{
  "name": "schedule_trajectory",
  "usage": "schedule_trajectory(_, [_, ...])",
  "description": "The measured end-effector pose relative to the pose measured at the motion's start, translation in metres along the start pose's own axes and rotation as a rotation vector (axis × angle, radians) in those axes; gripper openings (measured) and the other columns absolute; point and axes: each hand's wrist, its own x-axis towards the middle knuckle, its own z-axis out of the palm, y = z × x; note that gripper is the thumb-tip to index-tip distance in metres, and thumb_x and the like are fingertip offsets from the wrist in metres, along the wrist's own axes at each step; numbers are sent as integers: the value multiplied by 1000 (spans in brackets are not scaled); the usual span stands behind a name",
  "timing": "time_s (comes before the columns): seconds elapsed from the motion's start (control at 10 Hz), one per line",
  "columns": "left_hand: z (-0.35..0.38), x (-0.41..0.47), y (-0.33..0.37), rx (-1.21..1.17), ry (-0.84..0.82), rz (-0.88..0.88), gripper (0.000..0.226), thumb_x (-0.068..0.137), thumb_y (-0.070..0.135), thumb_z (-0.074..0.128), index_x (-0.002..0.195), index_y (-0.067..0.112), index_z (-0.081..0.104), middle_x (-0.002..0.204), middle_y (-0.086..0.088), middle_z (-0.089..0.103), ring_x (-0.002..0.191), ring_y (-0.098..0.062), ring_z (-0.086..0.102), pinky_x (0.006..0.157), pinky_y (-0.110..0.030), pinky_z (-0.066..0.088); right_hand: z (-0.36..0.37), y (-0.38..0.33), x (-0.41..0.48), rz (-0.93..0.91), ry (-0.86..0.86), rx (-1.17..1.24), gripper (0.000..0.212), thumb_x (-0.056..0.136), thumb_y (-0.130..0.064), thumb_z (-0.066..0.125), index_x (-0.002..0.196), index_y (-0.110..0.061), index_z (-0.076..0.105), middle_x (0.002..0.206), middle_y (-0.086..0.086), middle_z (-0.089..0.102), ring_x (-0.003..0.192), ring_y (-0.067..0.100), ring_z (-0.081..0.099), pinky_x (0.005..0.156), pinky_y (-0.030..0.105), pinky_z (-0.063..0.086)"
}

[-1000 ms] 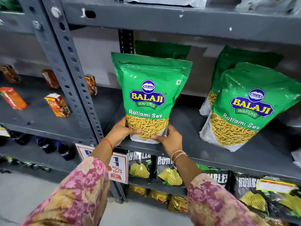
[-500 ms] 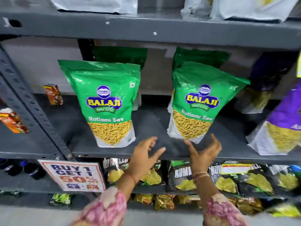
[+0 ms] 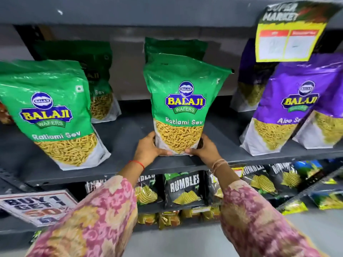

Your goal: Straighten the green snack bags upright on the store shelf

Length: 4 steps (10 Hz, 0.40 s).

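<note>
Pink-and-yellow floral sleeves (image 3: 104, 216) cover both forearms; a red thread (image 3: 138, 162) circles the left wrist, thin bangles (image 3: 219, 162) the right.

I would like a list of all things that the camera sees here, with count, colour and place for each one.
Ratlami Sev bags: four visible, green, middle shelf; two in front, two behind.
Aloo Sev bags: at least three, purple, same shelf, right.
shelf: one, dark grey metal.
Rumbles bags: several, black, lower shelf.
price tag: one, yellow, hanging upper right.
offer sign: one, white with red, lower left.
left hand: holds the centre green bag's lower left.
right hand: holds its lower right.
sleeves: two, pink floral.
</note>
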Motion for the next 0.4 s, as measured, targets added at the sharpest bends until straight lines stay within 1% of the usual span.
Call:
schedule_trajectory(0.1, [9,-19,4,59,51,28,65,42,27,88,93,4,55,93,-10,68,90,-26,64,73,-33,53,-9,6,-7,-6,-26,-25,60,60,-6,81,113,-6,52,101,1,57,97,17,53,71,12,36])
schedule_trajectory(0.2, [17,-32,5,45,95,24,58,46,22,87,92,9,54,89,-5,65,87,-24,63,72,-30,51,-14,8,-11,5,-79,-39,60,61,-8,81,112,-7,51,101,2,58,98,21,55,81,21,40])
schedule_trajectory(0.3, [19,-36,2,-22,99,14,55,49,16,86,94,12,54,94,-9,66,93,-29,64,83,-41,54,-13,12,-10,15,-117,-26,60,63,-10,80,114,-11,49,106,5,60,104,25,56,91,32,43])
schedule_trajectory(0.4, [22,-41,1,-50,87,-10,61,50,17,86,102,8,55,105,-15,68,95,-27,64,87,-41,53,-12,15,-13,11,-114,15,66,64,-10,80,120,-10,45,119,13,60,113,30,54,99,40,43])
